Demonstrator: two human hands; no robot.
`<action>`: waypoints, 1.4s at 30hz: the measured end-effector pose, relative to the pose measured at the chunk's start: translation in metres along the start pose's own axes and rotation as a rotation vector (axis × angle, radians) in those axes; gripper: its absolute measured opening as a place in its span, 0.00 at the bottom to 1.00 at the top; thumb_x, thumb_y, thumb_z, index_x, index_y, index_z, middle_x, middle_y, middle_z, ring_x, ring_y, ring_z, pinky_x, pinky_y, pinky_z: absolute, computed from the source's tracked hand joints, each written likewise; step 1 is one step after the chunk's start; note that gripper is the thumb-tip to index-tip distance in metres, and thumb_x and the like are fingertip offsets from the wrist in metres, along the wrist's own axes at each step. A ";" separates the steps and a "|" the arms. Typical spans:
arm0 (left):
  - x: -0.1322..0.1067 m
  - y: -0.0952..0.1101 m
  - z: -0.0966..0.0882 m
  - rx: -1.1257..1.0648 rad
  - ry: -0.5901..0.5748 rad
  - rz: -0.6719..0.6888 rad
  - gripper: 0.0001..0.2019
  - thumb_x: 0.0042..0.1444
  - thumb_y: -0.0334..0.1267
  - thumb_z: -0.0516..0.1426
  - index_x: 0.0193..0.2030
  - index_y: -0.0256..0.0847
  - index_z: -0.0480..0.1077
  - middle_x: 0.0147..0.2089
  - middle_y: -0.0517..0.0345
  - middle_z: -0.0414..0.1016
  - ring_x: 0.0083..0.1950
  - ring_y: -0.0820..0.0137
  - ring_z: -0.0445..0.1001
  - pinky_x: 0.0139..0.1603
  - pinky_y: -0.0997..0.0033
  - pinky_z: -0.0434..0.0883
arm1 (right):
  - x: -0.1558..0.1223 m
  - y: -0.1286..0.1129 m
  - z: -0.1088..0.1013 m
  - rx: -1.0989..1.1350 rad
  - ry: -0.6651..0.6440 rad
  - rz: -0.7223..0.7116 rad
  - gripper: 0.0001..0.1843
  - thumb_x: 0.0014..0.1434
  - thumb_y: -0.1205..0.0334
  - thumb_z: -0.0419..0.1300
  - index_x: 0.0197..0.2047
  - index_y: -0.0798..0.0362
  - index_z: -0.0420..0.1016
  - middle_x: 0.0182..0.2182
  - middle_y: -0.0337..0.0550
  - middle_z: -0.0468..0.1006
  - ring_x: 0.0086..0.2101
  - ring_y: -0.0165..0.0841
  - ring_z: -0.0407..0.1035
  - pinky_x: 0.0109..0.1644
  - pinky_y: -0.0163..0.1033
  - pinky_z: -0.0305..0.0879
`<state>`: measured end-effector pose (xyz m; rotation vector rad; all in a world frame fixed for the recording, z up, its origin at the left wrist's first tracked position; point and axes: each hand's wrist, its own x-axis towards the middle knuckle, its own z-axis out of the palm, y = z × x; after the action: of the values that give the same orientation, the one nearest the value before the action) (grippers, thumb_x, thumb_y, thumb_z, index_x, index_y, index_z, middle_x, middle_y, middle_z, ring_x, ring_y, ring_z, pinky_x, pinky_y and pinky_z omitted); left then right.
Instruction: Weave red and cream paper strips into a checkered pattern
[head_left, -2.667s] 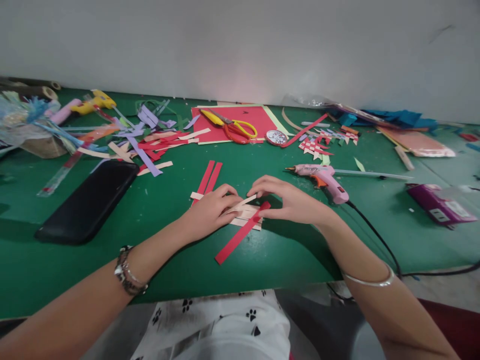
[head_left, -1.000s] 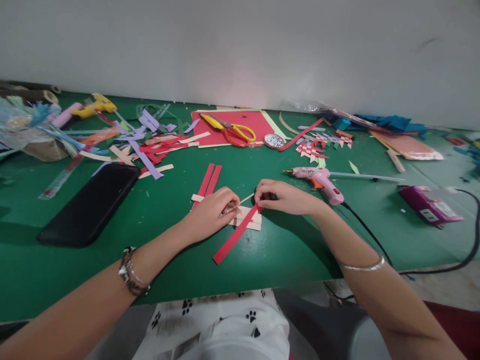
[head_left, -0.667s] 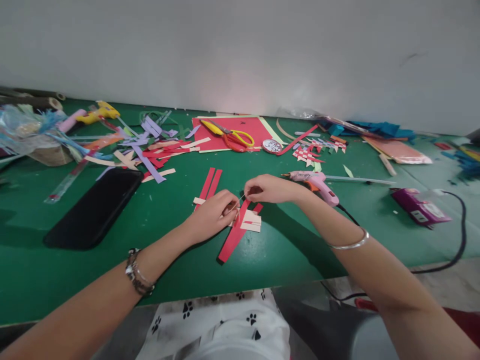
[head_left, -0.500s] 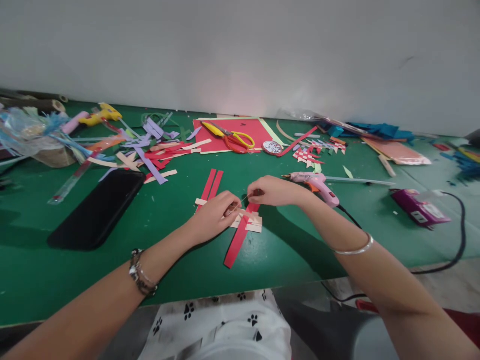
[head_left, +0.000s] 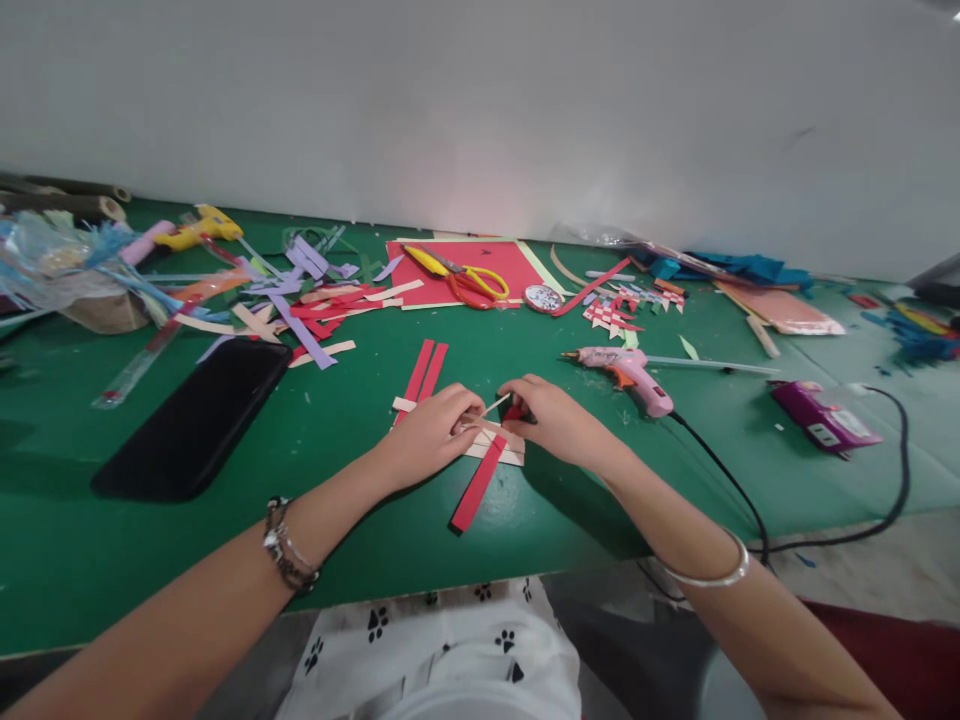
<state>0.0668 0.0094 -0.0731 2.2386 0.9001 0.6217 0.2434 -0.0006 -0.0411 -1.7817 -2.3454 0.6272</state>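
Note:
On the green table [head_left: 360, 540] lies a small weave of cream paper strips [head_left: 496, 450] with a red strip [head_left: 475, 487] running through it towards me. My left hand [head_left: 427, 434] is closed on the cream strips and lifts one end. My right hand [head_left: 551, 418] pinches the far end of the red strip at the weave's right side. Two more red strips [head_left: 424, 368] lie just behind my left hand.
A pink glue gun [head_left: 630, 367] with a black cord lies to the right, a black phone [head_left: 196, 416] to the left. Behind are yellow-and-red scissors [head_left: 459, 274] on red paper [head_left: 487, 262], a heap of paper scraps [head_left: 292, 300], a ruler [head_left: 135, 362] and a purple box [head_left: 821, 422].
The red strip has swung from a slant across the weave to nearly straight towards me. My right hand moved along it and now pinches its far end at the weave.

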 end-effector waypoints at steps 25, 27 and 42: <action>-0.010 0.004 -0.031 0.254 -0.128 0.128 0.16 0.52 0.48 0.54 0.45 0.45 0.68 0.48 0.54 0.66 0.49 0.62 0.65 0.54 0.56 0.55 | 0.034 0.002 -0.010 0.481 -0.237 -0.121 0.05 0.46 0.70 0.54 0.30 0.56 0.66 0.22 0.32 0.64 0.24 0.24 0.58 0.29 0.30 0.55; -0.018 0.000 -0.045 0.292 -0.031 0.063 0.18 0.58 0.49 0.45 0.50 0.44 0.65 0.52 0.52 0.65 0.53 0.62 0.63 0.55 0.57 0.55 | 0.034 0.001 -0.011 0.475 -0.248 -0.124 0.07 0.45 0.71 0.55 0.31 0.56 0.67 0.21 0.31 0.63 0.23 0.24 0.57 0.27 0.30 0.54; -0.053 -0.027 -0.037 0.592 -0.204 -0.139 0.32 0.60 0.56 0.33 0.66 0.38 0.41 0.67 0.54 0.41 0.66 0.63 0.43 0.64 0.59 0.45 | 0.047 -0.004 0.001 0.514 -0.195 -0.087 0.06 0.46 0.72 0.52 0.26 0.56 0.68 0.22 0.34 0.68 0.24 0.24 0.62 0.29 0.31 0.58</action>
<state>-0.0026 0.0000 -0.0767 2.6557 1.2366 0.0517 0.2251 0.0429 -0.0472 -1.4336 -2.0906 1.2983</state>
